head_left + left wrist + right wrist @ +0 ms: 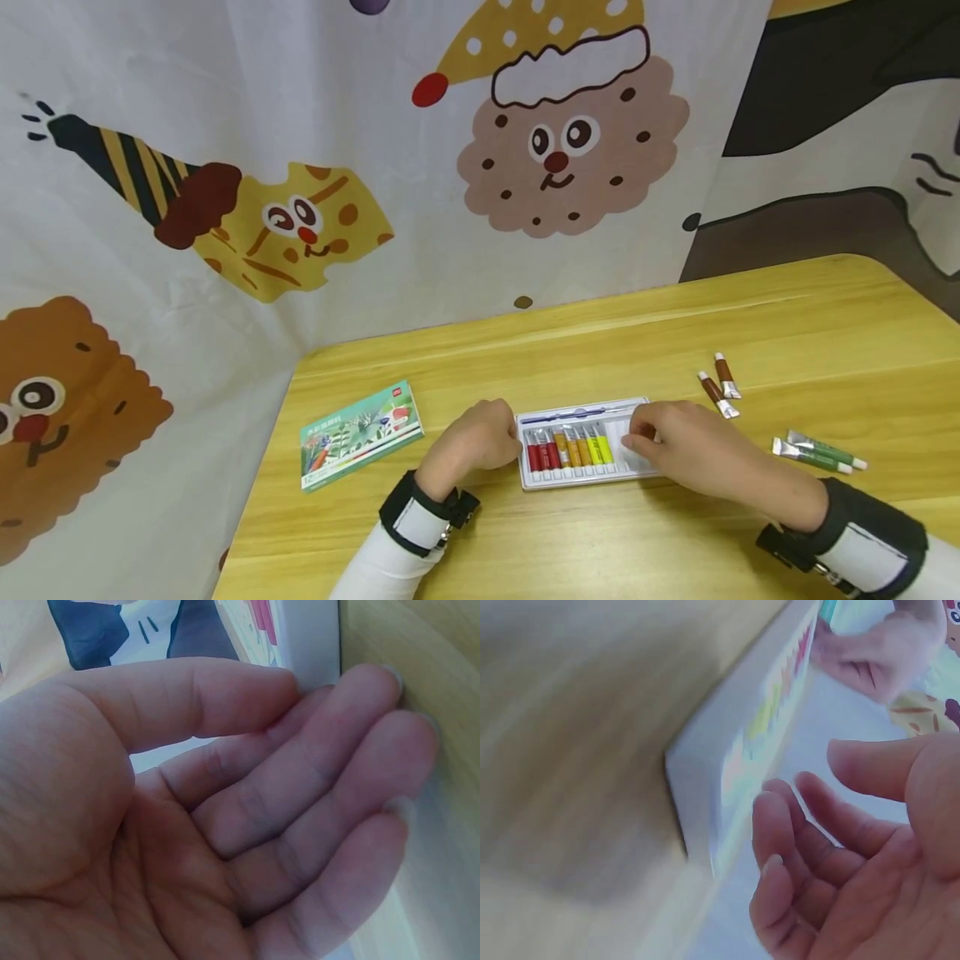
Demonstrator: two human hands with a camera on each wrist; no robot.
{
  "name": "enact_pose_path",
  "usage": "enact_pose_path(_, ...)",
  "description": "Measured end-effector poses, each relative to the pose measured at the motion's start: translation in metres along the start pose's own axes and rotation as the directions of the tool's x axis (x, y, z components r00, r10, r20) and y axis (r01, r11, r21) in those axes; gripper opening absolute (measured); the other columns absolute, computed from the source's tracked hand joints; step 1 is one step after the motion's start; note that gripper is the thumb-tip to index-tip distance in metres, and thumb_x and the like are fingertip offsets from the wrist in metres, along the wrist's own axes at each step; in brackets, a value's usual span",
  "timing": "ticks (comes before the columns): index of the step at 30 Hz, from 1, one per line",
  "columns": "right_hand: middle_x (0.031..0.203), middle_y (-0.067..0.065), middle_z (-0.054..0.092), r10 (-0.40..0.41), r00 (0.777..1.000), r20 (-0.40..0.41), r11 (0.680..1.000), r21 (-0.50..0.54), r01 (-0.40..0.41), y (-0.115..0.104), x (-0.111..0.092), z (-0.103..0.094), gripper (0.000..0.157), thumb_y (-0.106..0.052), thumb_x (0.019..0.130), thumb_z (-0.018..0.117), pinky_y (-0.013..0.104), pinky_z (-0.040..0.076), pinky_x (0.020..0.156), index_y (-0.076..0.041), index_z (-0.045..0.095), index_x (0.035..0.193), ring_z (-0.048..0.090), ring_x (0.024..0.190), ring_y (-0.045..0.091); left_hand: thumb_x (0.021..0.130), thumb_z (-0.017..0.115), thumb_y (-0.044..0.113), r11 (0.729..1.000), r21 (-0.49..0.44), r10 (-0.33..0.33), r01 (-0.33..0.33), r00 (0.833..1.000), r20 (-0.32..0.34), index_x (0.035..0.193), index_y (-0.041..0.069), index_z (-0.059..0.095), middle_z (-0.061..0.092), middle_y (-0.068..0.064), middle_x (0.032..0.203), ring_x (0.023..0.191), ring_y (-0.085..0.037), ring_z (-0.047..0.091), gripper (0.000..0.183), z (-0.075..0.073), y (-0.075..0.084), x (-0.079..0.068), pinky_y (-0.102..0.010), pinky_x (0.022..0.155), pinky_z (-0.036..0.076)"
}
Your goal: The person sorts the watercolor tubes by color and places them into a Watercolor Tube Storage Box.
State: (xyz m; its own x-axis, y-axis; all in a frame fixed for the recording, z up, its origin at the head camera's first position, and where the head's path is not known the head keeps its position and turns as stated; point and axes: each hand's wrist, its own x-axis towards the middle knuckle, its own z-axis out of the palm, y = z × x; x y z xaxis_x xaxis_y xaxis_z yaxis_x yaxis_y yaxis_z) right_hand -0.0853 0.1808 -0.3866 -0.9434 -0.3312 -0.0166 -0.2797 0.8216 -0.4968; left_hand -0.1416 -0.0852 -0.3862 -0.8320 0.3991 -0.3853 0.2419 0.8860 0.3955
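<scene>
A white tray [585, 481] of paint tubes lies on the table between the hands. Its left part holds a row of red tubes [543, 456], ochre tubes [573, 452] and yellow tubes [601, 450], with a thin blue paintbrush [573, 415] along the back. My left hand [480, 437] pinches the tray's left end, thumb and index finger meeting at its side wall [309, 645] in the left wrist view. Over the tray's right end hovers my right hand [686, 446]. In the right wrist view its fingers are loosely bent, thumb apart, holding nothing.
A green paint box [362, 437] lies to the left. Two brown tubes [722, 392] lie behind the right hand, and two green tubes [817, 452] lie farther right on the wooden table [570, 550]. A cartoon-printed curtain [420, 275] hangs behind the table.
</scene>
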Motion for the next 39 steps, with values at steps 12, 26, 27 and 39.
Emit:
enact_pose_path(12,0.129,0.032,0.047,-0.215,0.965,-0.149,0.893,-0.429,0.133,0.073,-0.049,-0.039,0.068,-0.039,0.073,0.076,0.065,0.043,0.079,-0.001,0.056,0.125,0.045,0.110,0.047,0.081,0.061,0.012,1.000,-0.020,-0.012,0.012,1.000,0.003,0.051,0.013,0.054,0.034,0.005,0.046,0.040,-0.011,0.035,0.031,0.001,0.000,0.001,-0.024,0.037,0.027)
enact_pose_path(26,0.071,0.005,0.058,-0.172,0.941,-0.293,0.889,-0.457,0.020,0.136,-0.094,-0.026,0.037,-0.025,0.050,0.085,0.037,0.045,0.042,-0.008,0.068,0.078,0.052,0.058,0.022,0.082,0.061,0.012,0.999,-0.039,-0.017,0.018,1.000,0.007,0.050,0.012,0.055,0.038,0.004,0.045,0.039,-0.011,0.036,0.032,0.000,0.001,0.000,-0.024,0.038,0.028)
enact_pose_path(27,0.068,0.001,0.057,-0.185,0.937,-0.296,0.888,-0.460,0.030,0.137,-0.095,-0.025,0.034,-0.022,0.049,0.085,0.032,0.043,0.040,-0.009,0.067,0.075,0.049,0.055,0.017,0.082,0.061,0.012,0.999,-0.038,-0.018,0.018,1.000,0.005,0.050,0.012,0.055,0.037,0.004,0.045,0.039,-0.011,0.036,0.032,0.000,0.001,-0.001,-0.024,0.038,0.028)
enact_pose_path(39,0.057,-0.005,0.045,0.124,0.980,-0.155,0.918,-0.358,-0.172,0.136,-0.090,-0.021,0.015,-0.012,0.076,0.072,0.028,0.034,0.041,-0.011,0.059,0.068,0.038,0.047,0.011,0.083,0.062,0.013,0.999,-0.039,-0.027,0.027,1.000,0.005,0.051,0.012,0.056,0.033,0.004,0.046,0.039,-0.012,0.034,0.032,0.000,0.002,-0.001,-0.025,0.038,0.026)
